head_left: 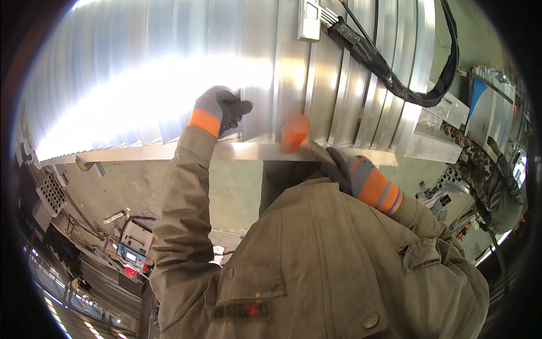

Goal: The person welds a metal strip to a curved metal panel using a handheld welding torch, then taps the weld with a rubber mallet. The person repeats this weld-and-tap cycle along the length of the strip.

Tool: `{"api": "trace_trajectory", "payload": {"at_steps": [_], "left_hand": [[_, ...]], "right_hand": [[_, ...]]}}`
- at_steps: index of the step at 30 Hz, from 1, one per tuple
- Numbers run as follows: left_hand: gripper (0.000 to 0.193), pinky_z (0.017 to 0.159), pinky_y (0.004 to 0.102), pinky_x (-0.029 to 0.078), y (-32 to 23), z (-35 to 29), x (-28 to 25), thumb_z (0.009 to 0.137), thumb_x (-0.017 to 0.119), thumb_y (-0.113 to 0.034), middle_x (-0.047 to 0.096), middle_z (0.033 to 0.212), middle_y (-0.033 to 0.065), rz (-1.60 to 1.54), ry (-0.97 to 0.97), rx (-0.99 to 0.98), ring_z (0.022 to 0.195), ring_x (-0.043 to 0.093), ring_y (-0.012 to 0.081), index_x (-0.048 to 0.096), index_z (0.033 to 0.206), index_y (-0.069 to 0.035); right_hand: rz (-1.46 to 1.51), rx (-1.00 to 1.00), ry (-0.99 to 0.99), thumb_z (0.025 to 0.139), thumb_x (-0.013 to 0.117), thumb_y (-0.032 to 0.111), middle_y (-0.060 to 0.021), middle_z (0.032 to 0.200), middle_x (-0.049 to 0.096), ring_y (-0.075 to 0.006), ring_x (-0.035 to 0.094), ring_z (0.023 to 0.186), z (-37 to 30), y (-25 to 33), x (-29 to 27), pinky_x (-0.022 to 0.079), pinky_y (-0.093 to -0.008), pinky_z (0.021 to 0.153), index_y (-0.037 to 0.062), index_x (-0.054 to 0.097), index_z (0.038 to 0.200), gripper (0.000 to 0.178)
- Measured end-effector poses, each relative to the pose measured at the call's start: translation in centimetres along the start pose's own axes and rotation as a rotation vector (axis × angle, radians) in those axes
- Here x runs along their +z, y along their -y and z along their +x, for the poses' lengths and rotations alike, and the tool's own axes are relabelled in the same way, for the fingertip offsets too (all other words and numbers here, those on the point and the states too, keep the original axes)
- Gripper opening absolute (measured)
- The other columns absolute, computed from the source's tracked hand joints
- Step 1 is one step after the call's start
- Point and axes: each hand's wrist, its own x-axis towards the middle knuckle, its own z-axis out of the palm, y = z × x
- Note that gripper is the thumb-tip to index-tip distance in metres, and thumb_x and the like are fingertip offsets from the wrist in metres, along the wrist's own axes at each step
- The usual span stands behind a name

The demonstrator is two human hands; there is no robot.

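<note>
My right hand (345,169), in a grey and orange work glove, is wrapped round the handle of a mallet (294,133). Its orange head, a little smeared by motion, is over the front edge of a large ribbed panel of shiny metal profiles (291,73). To the left, my left hand (224,110) wears a matching glove and is closed against the panel just behind its front rail (248,151). The curled fingers hide whatever they may hold. Strong glare washes out the panel around and left of this hand.
A black sleeved cable (389,76) loops over the panel's far right beside a pale metal block (309,21). At lower left stands a machine with a small screen (134,254). A person in camouflage clothing (474,161) is at the right, near more metal profiles.
</note>
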Motion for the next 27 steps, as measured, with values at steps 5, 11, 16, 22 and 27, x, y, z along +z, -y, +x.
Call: {"api": "trace_trajectory", "payload": {"at_steps": [5, 11, 16, 22, 27], "left_hand": [[0.039, 0.055, 0.0352, 0.052, 0.6, 0.3, -0.1, 0.093, 0.094, -0.033, 0.067, 0.072, 0.0066, -0.038, -0.002, 0.05, 0.059, 0.059, 0.0177, 0.078, 0.09, 0.003], [0.038, 0.055, 0.0359, 0.052, 0.6, -0.2, 0.0, 0.093, 0.094, -0.032, 0.066, 0.071, 0.0065, 0.026, -0.002, 0.045, 0.059, 0.06, 0.017, 0.078, 0.09, 0.002], [0.038, 0.054, 0.0361, 0.052, 0.2, -0.1, -0.3, 0.092, 0.095, -0.032, 0.069, 0.072, 0.007, 0.007, 0.015, 0.0, 0.06, 0.062, 0.0171, 0.077, 0.088, 0.002], [0.037, 0.054, 0.0364, 0.051, 0.2, -0.4, -0.3, 0.094, 0.093, -0.03, 0.066, 0.071, 0.0068, 0.013, 0.004, 0.085, 0.06, 0.06, 0.0167, 0.076, 0.087, 0.002], [0.038, 0.054, 0.0369, 0.051, 0.5, -0.3, -0.2, 0.095, 0.092, -0.03, 0.066, 0.071, 0.0073, -0.012, 0.004, 0.045, 0.059, 0.061, 0.0175, 0.075, 0.085, 0.002]], "right_hand": [[0.071, -0.023, -0.229, 0.11, 0.066, 0.029, -0.029, 0.103, 0.075, -0.0495, 0.073, 0.093, -1.3, -0.1, 0.1, 0.056, -0.0539, 0.08, -0.0004, 0.059, 0.145, 0.046], [-0.072, 0.029, -0.019, 0.11, 0.067, 0.031, -0.0275, 0.099, 0.074, -0.0497, 0.072, 0.087, -0.3, -1.1, 0.6, 0.056, -0.0564, 0.078, -0.0002, 0.057, 0.144, 0.048], [-0.014, -0.174, -0.312, 0.11, 0.066, 0.032, -0.0288, 0.102, 0.073, -0.0495, 0.072, 0.089, -1.1, -0.9, 0.1, 0.056, -0.0557, 0.078, -0.0002, 0.058, 0.143, 0.047], [-0.102, 0.072, 0.02, 0.11, 0.065, 0.033, -0.0261, 0.115, 0.075, -0.0449, 0.075, 0.098, 0.2, -1.0, 0.8, 0.058, -0.0504, 0.082, 0.001, 0.061, 0.146, 0.048], [0.016, -0.102, -0.208, 0.107, 0.07, 0.029, -0.0259, 0.112, 0.075, -0.0438, 0.075, 0.1, -0.5, -0.6, 0.2, 0.058, -0.0498, 0.084, 0.0015, 0.057, 0.149, 0.052]]}}
